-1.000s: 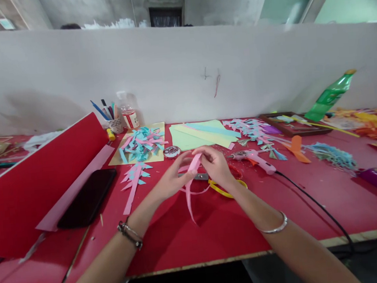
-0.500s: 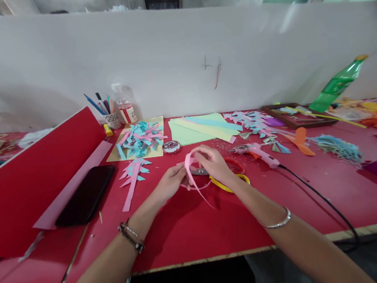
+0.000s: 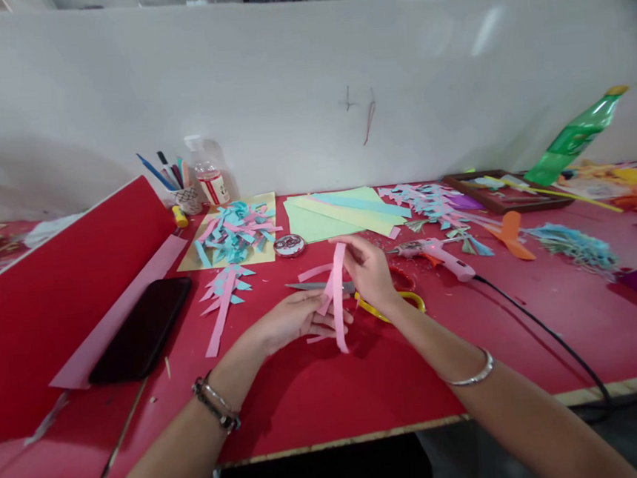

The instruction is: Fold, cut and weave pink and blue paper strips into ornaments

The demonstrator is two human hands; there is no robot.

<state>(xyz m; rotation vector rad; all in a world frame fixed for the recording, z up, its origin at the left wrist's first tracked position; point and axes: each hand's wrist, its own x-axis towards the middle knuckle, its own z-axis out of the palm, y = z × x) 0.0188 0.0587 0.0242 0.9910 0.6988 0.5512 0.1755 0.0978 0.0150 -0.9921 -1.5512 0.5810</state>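
A pink paper strip (image 3: 339, 308) runs between my two hands and curves downward. My left hand (image 3: 297, 317) pinches it from the left, fingers beneath. At the top of the curve, my right hand (image 3: 370, 270) grips it between thumb and fingers. Just behind and below my hands lie scissors with one yellow and one red handle (image 3: 420, 301), blades pointing left and partly covered. More pink strip ends (image 3: 315, 272) show around my left fingers; whether they are separate pieces I cannot tell. Left of my hands rests a pink strip with blue and pink paper leaves (image 3: 223, 310).
A pink glue gun (image 3: 443, 258) with a black cord lies at right. At left are a black phone (image 3: 142, 332) and a standing red board (image 3: 72, 290). Cut paper bits (image 3: 234, 231), a round tin (image 3: 289, 246) and green paper sheets (image 3: 311, 221) lie behind my hands.
The pink strip has shifted slightly right, and its curved end now hangs nearly straight down. My left hand has opened out beneath it, and more of the scissor blades shows.
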